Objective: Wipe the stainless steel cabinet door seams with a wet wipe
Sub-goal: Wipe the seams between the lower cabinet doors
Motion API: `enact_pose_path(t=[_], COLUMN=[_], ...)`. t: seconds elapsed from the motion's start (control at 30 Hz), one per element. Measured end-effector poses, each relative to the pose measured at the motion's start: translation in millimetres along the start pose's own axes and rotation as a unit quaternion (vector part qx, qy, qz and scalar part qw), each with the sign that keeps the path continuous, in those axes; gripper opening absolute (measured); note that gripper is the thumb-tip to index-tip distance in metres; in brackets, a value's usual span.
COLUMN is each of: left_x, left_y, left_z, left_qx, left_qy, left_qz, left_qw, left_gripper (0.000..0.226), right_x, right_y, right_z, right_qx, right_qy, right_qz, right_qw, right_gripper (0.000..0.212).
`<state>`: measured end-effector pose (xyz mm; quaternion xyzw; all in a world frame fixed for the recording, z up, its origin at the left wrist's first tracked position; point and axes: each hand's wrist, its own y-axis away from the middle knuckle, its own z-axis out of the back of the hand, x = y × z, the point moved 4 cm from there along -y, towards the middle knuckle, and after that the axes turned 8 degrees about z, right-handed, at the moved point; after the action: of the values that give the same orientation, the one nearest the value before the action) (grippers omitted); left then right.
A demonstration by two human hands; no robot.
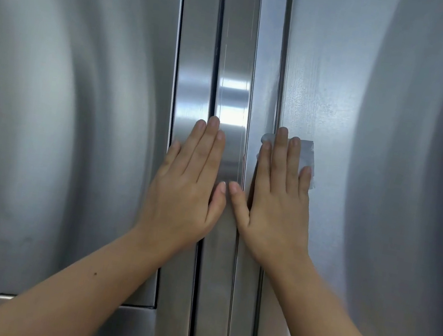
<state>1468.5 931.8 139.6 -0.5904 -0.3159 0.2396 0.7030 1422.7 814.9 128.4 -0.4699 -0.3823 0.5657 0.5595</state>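
Observation:
Two stainless steel cabinet doors fill the view, the left door (63,113) and the right door (365,132). Vertical steel strips and dark seams (218,51) run between them. My left hand (188,188) lies flat with straight fingers on the strips left of centre. My right hand (278,203) presses a white wet wipe (308,155) flat against the seam (285,61) at the right door's left edge. Only the wipe's top and right edges show around my fingers. A damp smear (307,94) streaks the right door above the wipe.
A horizontal seam and a lower steel panel (117,325) sit at the bottom left under the left door. Bright reflections (231,105) sit on the centre strip above my left hand.

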Motion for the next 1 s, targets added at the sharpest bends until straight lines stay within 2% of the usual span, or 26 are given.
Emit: enact_pose_path(t=[0.27,0.77,1.0], left_x=[-8,-11,-11], left_y=[25,79,83], left_z=[-1,-5,-5], left_qx=[0.026,0.061,0.063], left_qy=[0.009,-0.004,0.003], left_qz=[0.018,-0.008,-0.005], left_qw=[0.999,0.998,0.998], left_gripper=[0.061,0.061,0.06], right_x=[4,15,15], right_y=[40,116,79], right_z=[-10,-23,-18], right_qx=[0.021,0.075,0.067], right_qy=[0.019,0.058,0.004], right_qz=[-0.011,-0.031,-0.047], right_qw=[1.0,0.995,0.997], right_gripper=[0.071,0.071,0.078])
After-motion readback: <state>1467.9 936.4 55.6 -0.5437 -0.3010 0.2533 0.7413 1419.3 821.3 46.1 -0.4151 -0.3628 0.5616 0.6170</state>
